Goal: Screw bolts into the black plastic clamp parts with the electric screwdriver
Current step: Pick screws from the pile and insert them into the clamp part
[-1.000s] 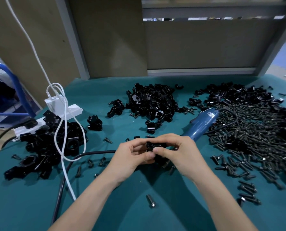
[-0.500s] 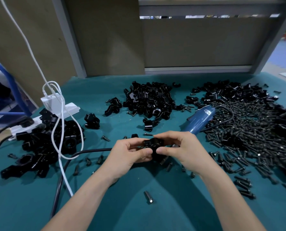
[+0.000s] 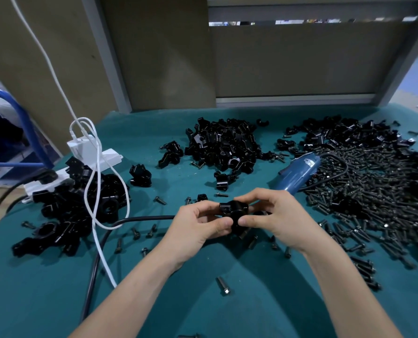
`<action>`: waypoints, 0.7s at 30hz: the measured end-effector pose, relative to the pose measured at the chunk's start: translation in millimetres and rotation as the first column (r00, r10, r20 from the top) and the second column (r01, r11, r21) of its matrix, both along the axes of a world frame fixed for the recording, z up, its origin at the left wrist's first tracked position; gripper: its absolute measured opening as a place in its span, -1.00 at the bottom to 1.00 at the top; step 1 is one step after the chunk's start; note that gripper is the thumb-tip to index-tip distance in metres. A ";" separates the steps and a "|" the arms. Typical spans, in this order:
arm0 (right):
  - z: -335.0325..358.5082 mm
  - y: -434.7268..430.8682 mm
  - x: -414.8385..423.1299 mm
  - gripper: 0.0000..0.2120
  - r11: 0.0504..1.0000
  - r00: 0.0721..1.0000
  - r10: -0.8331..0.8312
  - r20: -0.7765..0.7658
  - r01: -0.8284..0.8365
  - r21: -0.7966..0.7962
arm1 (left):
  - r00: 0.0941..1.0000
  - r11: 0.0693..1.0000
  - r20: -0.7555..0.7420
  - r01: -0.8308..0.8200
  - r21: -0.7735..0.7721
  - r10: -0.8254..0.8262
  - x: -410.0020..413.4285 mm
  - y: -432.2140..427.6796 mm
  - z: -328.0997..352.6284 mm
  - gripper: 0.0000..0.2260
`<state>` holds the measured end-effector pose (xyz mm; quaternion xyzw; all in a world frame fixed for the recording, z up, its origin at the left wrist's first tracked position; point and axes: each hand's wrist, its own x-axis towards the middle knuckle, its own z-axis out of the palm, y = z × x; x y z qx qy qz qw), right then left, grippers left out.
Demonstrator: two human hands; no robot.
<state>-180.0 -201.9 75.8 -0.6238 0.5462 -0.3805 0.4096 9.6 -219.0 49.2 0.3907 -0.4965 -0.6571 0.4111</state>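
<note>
Both hands hold one black plastic clamp part (image 3: 234, 213) just above the teal table (image 3: 44, 301). My left hand (image 3: 198, 228) pinches its left side between thumb and curled fingers. My right hand (image 3: 273, 218) pinches its right side, thumb at the front. The blue electric screwdriver (image 3: 297, 174) lies on the table behind my right hand, untouched. A big spread of black bolts (image 3: 364, 191) covers the right side. A single bolt (image 3: 223, 285) lies near me between my forearms.
A heap of black clamp parts (image 3: 223, 145) sits at the back centre and another heap (image 3: 344, 130) at the back right. Assembled clamps (image 3: 78, 203) lie at the left by a white power strip (image 3: 90, 154) with white and black cables (image 3: 98, 240). Loose bolts are scattered around my hands.
The two hands stay together on the clamp part and have turned it slightly. The view has shifted a little; nothing else on the table has moved.
</note>
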 end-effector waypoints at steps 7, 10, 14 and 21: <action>-1.6 -2.9 -4.6 -0.68 0.999 0.999 0.040 -0.003 -0.040 0.014 | 1.000 1.000 -0.027 0.001 -0.020 -0.002 -3.5 1.6 1.1 -0.79; -2.0 -3.2 -6.1 -0.68 0.998 0.998 0.062 0.001 -0.062 0.015 | 1.000 0.999 -0.003 0.006 -0.036 -0.006 -4.8 2.9 0.4 -0.78; -2.1 -3.6 -7.4 -0.68 0.998 0.998 0.064 0.016 -0.064 0.012 | 1.000 0.997 0.022 -0.002 -0.079 0.004 -6.2 3.6 -0.1 -0.74; 0.7 -3.2 -8.6 -0.66 0.997 0.995 0.084 0.049 -0.083 -0.003 | 0.995 0.985 0.095 -0.025 -0.170 0.041 -12.9 5.8 5.4 -0.71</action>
